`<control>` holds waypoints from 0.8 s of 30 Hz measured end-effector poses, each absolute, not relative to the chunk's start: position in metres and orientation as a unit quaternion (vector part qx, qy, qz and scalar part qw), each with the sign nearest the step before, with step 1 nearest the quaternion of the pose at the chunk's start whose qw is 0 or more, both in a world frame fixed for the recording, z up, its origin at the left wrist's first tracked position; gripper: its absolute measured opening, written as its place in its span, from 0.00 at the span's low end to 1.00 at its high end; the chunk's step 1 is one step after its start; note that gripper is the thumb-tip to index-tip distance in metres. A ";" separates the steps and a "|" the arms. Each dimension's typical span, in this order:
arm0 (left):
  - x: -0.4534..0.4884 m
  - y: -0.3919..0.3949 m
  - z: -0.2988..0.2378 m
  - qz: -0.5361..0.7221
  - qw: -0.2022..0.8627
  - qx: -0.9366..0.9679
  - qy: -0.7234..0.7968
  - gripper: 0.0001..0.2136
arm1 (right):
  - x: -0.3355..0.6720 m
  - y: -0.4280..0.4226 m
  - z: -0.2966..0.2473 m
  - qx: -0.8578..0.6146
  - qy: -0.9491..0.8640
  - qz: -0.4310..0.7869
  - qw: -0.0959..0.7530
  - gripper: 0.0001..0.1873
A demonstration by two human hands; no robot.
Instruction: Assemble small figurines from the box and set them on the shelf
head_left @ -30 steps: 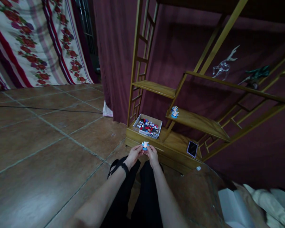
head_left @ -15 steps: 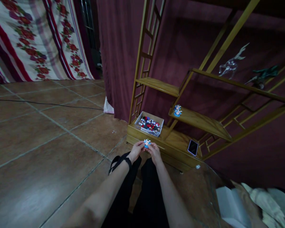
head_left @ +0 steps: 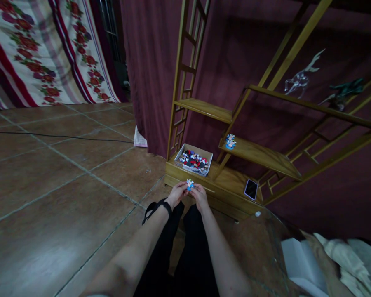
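Head view, from where I stand beside the seated person: a small blue-and-white figurine [head_left: 190,185] is held between the two hands, above the knees and in front of the drawer front [head_left: 173,175] of the wooden display rack [head_left: 200,109]. Left hand [head_left: 177,195]: fingers closed on one side of it. Right hand [head_left: 200,196]: fingertips closed on the opposite side. Handling, by judgement: very light, stiff, probably moulded plastic; smooth and perhaps a little slippery, unlikely to break, though thin projections on top could bend. Best hold: the broad blue lower part, pinched from both sides, upper details left free. Beyond the hands, a shallow open cardboard box [head_left: 202,151] contains a jumbled pile of figurines [head_left: 194,161] in red, black and white; individual shapes too small to separate. Two similar blue figurines [head_left: 231,143] stand close together at the left end of a glossy, grained wooden shelf [head_left: 262,156]. Flat, dark-screened tablet or phone [head_left: 251,189] with a pale purple edge lies on the base. Higher up, a clear, glassy deer ornament [head_left: 297,82], apparently brittle. Behind: maroon curtain [head_left: 154,74], matt, hanging in soft folds. Floor tiles [head_left: 80,198]: brown, faintly shiny, pale joints.
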State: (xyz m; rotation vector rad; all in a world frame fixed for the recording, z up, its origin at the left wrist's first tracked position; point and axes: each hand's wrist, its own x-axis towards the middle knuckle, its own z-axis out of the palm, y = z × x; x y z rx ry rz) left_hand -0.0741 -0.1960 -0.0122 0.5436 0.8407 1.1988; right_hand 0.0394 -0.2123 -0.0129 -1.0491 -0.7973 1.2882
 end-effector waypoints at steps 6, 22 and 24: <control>-0.076 -0.197 -0.007 0.505 0.744 0.216 0.381 0.07 | 0.038 -0.207 -0.018 -0.478 -0.377 0.505 0.611 0.15; -0.076 -0.196 -0.008 0.488 0.764 0.222 0.359 0.07 | 0.044 -0.210 -0.015 -0.448 -0.362 0.536 0.617 0.16; -0.074 -0.196 -0.009 0.495 0.753 0.219 0.373 0.07 | 0.045 -0.210 -0.014 -0.444 -0.358 0.544 0.616 0.16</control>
